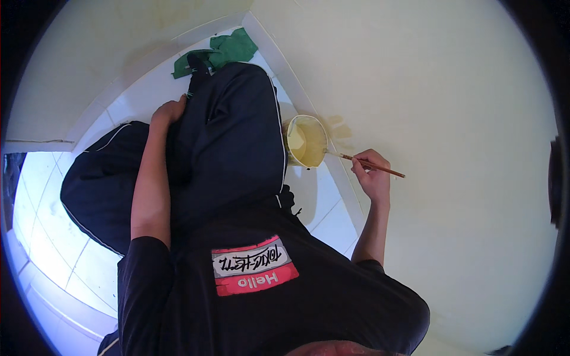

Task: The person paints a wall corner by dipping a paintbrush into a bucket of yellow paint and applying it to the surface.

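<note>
My right hand (pixel 373 171) is closed round the brown handle of a thin paintbrush (pixel 380 168). The brush slants left, its pale tip at the right rim of a small round bucket (pixel 325 132). Pale yellow paint (pixel 310 139) shows inside, and yellowish smears mark the bucket's wall. My left hand (pixel 170 111) rests low between my legs, against the dark trousers (pixel 231 130) near my foot. Its fingers are mostly hidden by the trouser leg, so their grip does not show.
A cream wall (pixel 463 118) rises close on my right, with a pale skirting (pixel 297 83) along its foot. Ahead, a crumpled green cloth (pixel 234 47) lies in the corner on white floor tiles (pixel 50 237). Another wall (pixel 77 77) stands at the left.
</note>
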`<action>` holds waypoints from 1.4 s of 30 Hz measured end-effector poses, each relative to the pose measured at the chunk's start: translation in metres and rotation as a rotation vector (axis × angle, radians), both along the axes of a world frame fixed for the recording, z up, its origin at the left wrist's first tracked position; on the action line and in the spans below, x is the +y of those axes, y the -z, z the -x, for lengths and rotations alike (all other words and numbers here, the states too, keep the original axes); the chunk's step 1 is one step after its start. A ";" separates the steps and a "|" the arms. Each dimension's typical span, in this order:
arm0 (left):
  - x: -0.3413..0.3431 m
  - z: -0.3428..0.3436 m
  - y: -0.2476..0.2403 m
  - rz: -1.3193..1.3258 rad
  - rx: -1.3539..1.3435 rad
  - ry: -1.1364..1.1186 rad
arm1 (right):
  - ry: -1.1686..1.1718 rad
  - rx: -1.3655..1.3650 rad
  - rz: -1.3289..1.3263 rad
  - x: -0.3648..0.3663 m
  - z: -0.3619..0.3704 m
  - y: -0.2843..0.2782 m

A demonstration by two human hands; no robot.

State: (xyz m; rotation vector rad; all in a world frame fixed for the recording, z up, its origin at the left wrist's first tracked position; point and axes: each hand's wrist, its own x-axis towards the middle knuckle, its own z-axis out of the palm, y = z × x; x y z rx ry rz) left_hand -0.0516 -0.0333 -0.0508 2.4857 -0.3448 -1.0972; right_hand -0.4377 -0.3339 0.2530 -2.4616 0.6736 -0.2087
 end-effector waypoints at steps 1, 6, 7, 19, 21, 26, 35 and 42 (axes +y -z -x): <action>0.000 0.000 0.001 -0.001 -0.001 0.000 | -0.028 0.005 0.033 -0.001 0.000 -0.001; -0.001 -0.001 0.002 -0.024 0.002 0.006 | -0.025 -0.002 0.055 -0.002 0.000 -0.006; -0.001 -0.001 0.001 -0.025 0.003 0.007 | -0.012 -0.004 0.055 -0.002 0.001 -0.006; 0.001 0.000 0.002 0.008 -0.011 -0.019 | 0.435 -0.257 -0.262 0.001 0.005 0.021; -0.004 0.002 -0.009 -0.020 0.014 -0.007 | 0.438 -0.242 -0.228 0.002 0.007 0.021; -0.003 0.001 -0.001 -0.018 0.006 -0.009 | 0.408 -0.252 -0.151 0.004 0.007 0.010; 0.004 -0.009 0.028 -0.017 -0.021 0.054 | 0.150 -0.395 0.155 0.006 -0.045 0.055; 0.002 -0.003 0.003 -0.007 -0.004 0.064 | 0.027 -0.362 0.427 0.006 -0.090 0.093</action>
